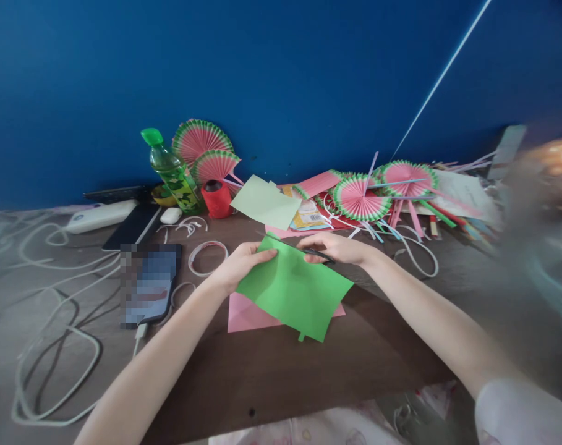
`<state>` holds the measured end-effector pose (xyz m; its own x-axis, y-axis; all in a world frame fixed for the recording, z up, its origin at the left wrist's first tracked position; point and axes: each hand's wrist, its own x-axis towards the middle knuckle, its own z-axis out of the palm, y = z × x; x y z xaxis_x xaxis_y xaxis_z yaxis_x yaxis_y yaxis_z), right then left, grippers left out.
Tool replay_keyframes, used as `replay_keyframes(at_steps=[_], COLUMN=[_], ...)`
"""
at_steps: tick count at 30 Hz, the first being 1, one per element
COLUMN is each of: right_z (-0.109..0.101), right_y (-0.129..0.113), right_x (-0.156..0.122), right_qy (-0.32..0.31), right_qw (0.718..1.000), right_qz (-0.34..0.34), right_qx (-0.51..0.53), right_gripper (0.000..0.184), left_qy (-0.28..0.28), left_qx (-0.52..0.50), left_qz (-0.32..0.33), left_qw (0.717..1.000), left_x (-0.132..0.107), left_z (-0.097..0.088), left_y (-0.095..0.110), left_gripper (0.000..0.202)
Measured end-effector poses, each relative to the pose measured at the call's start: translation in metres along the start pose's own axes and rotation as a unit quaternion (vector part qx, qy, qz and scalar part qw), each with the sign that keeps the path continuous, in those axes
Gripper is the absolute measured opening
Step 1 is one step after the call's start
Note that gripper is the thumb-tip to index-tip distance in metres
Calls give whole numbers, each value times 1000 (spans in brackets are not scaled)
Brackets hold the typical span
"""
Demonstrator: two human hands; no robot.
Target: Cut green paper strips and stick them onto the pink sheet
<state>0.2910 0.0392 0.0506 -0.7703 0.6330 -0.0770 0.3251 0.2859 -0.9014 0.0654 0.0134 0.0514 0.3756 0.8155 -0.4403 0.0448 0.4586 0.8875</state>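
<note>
My left hand (pixel 241 262) pinches the upper left edge of a bright green sheet of paper (pixel 294 284), thumb on top. A small tab sticks out at the sheet's lower edge. At the sheet's upper right, my right hand (pixel 339 248) is closed around dark-handled scissors (pixel 320 254); their blades are mostly hidden by the paper and fingers. Under the green sheet a pink sheet (pixel 250 315) lies on the table. Just beyond my hands is a pale green sheet (pixel 266 203).
Pleated pink-and-green paper fans (pixel 361 198) lie at the back right, and more fans (pixel 201 145) lean on the blue wall behind a green bottle (pixel 172 176) and red cup-like object (pixel 217 199). A phone (pixel 153 284), tape roll (pixel 208 258) and looped white cables (pixel 97 355) are at left.
</note>
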Motion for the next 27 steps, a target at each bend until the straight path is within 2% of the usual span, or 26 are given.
replay_keyframes(at_steps=[6,11,15,18,23,27], right_z=[-2,-10,-18,-21,-22,-28], right_y=[4,5,1,-2,1,4], right_x=[-1,-8,-15,-17,-16,-18], right_qy=[5,38,2,-11,-20,-44], right_qw=[999,996,995,996,993,991], right_qz=[32,47,68,67,97,119], right_qx=[17,63,71,51,59,45], right_gripper=[37,43,39,38,37,36], left_qy=[19,92,135,157,200,212], left_qx=[13,11,-27,-57,-72,-23], left_qz=[3,43,87,114,118,109], left_qw=[1000,995,987,979,970,971], left_x=[3,5,6,6,5,5], left_z=[-8,-29,-49,-56,-58,-65], left_y=[2,9,14,18,22,21], left_gripper=[19,18,18,16,15,18])
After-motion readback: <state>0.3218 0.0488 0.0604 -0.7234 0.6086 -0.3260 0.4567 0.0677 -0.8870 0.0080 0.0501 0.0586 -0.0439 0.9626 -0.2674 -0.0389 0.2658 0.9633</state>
